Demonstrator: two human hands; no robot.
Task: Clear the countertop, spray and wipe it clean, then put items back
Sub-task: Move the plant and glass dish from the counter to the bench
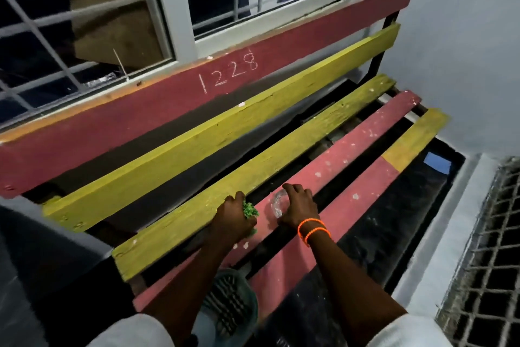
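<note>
A wooden bench with red and yellow slats [346,161] fills the view. My left hand [232,214] grips a small green leafy or plastic tuft [250,210] over the red seat slat. Just to its right, my right hand [299,207], with orange bracelets on the wrist, curls around a small clear glass [277,203] standing on the same red slat. Both hands are close together near the slat's middle.
A green plastic basket [233,299] sits under the bench's near end, between my arms. The red backrest slat bears "1228" in chalk [228,72]. A barred window [84,23] lies behind the bench, a wall at the right, and a metal grate [484,262] at lower right.
</note>
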